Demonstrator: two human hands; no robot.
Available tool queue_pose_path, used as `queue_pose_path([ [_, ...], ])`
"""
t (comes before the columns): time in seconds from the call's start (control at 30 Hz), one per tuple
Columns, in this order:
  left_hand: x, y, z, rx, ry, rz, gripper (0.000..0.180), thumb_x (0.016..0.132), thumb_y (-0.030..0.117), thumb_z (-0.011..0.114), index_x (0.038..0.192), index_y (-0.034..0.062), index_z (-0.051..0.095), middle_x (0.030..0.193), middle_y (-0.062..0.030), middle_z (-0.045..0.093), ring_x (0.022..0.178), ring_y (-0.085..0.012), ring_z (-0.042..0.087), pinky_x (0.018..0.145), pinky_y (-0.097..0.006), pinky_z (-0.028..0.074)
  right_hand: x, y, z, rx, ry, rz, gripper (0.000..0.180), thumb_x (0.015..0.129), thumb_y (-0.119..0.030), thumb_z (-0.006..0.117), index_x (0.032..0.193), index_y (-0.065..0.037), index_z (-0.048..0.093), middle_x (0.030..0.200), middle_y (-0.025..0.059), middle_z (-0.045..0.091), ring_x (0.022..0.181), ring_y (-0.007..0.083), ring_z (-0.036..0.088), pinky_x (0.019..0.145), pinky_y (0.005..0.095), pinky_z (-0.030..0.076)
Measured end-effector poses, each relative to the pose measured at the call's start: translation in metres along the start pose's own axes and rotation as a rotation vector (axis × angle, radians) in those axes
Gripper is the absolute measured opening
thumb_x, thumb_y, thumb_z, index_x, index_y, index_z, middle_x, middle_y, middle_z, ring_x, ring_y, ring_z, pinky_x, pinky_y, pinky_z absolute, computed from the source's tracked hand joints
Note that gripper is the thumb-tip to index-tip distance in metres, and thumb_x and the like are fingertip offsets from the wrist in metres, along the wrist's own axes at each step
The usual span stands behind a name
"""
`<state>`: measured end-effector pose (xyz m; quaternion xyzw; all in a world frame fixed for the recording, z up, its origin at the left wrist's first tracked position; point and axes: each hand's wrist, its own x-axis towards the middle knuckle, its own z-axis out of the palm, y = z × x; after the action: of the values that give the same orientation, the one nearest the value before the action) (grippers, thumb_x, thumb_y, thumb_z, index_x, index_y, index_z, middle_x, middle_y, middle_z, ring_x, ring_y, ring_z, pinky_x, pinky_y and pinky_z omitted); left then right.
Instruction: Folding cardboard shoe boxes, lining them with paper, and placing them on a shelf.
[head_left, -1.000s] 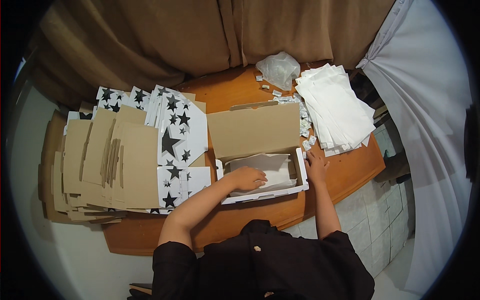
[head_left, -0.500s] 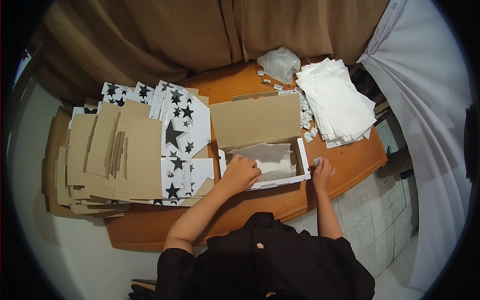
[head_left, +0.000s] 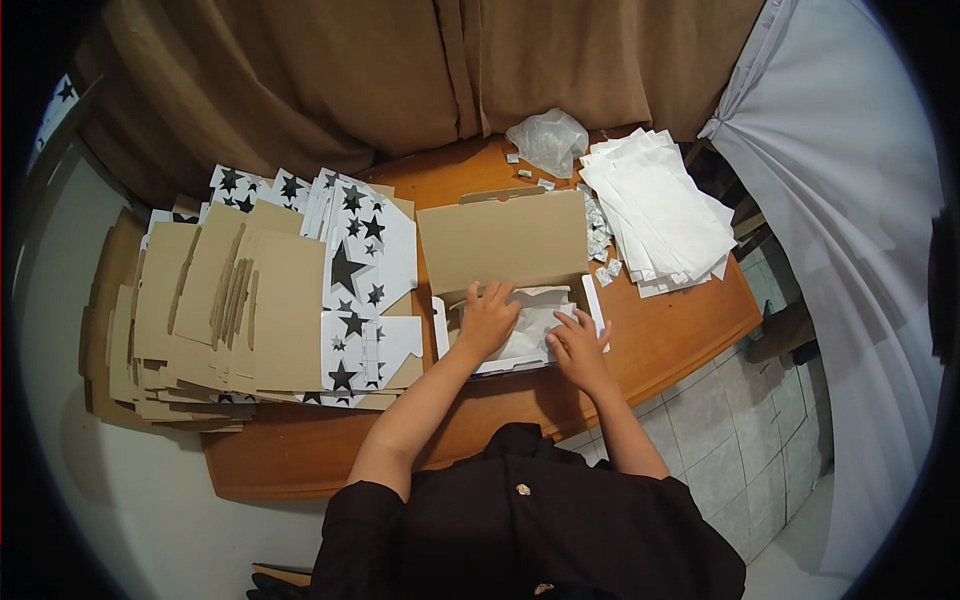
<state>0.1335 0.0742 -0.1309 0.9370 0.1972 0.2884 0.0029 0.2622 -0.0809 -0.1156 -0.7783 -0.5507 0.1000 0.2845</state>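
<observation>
An open cardboard box [head_left: 439, 322] is sitting on the brown worktop [head_left: 300, 460], directly in front of the person, and its plain brown lid [head_left: 503, 238] is standing raised at the back of the box. White paper [head_left: 528, 325] is lying inside the box, looking creased and uneven between its walls.

The left hand [head_left: 487, 322] is reaching into the left half of the box, resting over the paper with its fingers bent and slightly parted; its thumb is not showing, so I cannot tell whether it is gripping the paper. The right hand [head_left: 578, 350] is leaning over the right end of the box, its thumb and fingers standing apart just above or against the paper; which of the two, I cannot tell.

To the left of the box, flat cardboard blanks [head_left: 285, 320] are lying in an overlapping pile, some showing plain brown faces and others showing white faces with black stars [head_left: 345, 265]. Behind and to the right of the box, small whitish packets [head_left: 597, 235] are lying scattered in a loose heap, and beyond them from the box a stack of white sheets [head_left: 655, 205] is fanning out unevenly. Behind the box's lid, toward the right, a crumpled translucent plastic bag [head_left: 550, 143] is resting near a brown curtain [head_left: 560, 60].
</observation>
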Motion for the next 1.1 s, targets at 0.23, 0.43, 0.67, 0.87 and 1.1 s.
queue_pose_path([
  [0.23, 0.002, 0.005, -0.013, -0.235, -0.072, -0.064, 0.035, 0.072, 0.006, 0.060, 0.107, 0.0098, 0.057, 0.084, -0.0080, 0.060, 0.081, -0.0254, 0.059, 0.074, -0.037, 0.040, 0.000, -0.001, 0.031, -0.175, 0.271, -0.022, 0.011, 0.084, -0.025, 0.059, 0.082, -0.015, 0.064, 0.117, 0.0025, 0.056, 0.124, 0.0267, 0.040, 0.100, 0.0651, 0.010],
  [0.43, -0.014, -0.009, -0.012, -0.434, -0.299, 0.121, 0.023, 0.075, 0.008, 0.061, 0.097, 0.0127, 0.065, 0.087, -0.0062, 0.064, 0.081, -0.0239, 0.060, 0.072, -0.036, 0.041, -0.004, -0.005, 0.036, -0.166, 0.463, -0.011, 0.010, 0.083, -0.024, 0.060, 0.081, -0.016, 0.064, 0.104, 0.0027, 0.054, 0.112, 0.0257, 0.043, 0.098, 0.0573, 0.018],
  [0.67, -0.015, -0.010, 0.002, -0.405, -0.527, 0.089, 0.021, 0.078, 0.018, 0.064, 0.098, 0.0147, 0.069, 0.092, -0.0049, 0.067, 0.090, -0.0245, 0.061, 0.080, -0.039, 0.042, -0.006, 0.003, 0.034, 0.075, 0.614, 0.044, 0.011, 0.085, -0.022, 0.057, 0.085, -0.014, 0.065, 0.108, 0.0064, 0.050, 0.112, 0.0269, 0.037, 0.095, 0.0527, 0.020],
  [0.87, -0.023, -0.022, 0.011, -0.738, -0.711, -0.081, 0.025, 0.085, 0.019, 0.059, 0.106, 0.0075, 0.065, 0.106, -0.0134, 0.064, 0.100, -0.0301, 0.059, 0.087, -0.037, 0.045, 0.013, -0.020, 0.015, -0.124, 0.289, 0.150, 0.014, 0.085, -0.023, 0.057, 0.087, -0.014, 0.066, 0.115, 0.0057, 0.051, 0.115, 0.0284, 0.038, 0.094, 0.0585, 0.019],
  [1.1, -0.014, -0.019, -0.012, -0.712, -0.758, -0.110, 0.024, 0.085, 0.019, 0.057, 0.104, 0.0077, 0.066, 0.103, -0.0148, 0.065, 0.097, -0.0308, 0.060, 0.086, -0.038, 0.046, 0.047, -0.010, 0.018, -0.338, 0.112, 0.091, 0.029, 0.076, -0.021, 0.066, 0.105, -0.026, 0.065, 0.129, 0.0045, 0.045, 0.128, 0.0283, 0.031, 0.097, 0.0674, 0.013],
])
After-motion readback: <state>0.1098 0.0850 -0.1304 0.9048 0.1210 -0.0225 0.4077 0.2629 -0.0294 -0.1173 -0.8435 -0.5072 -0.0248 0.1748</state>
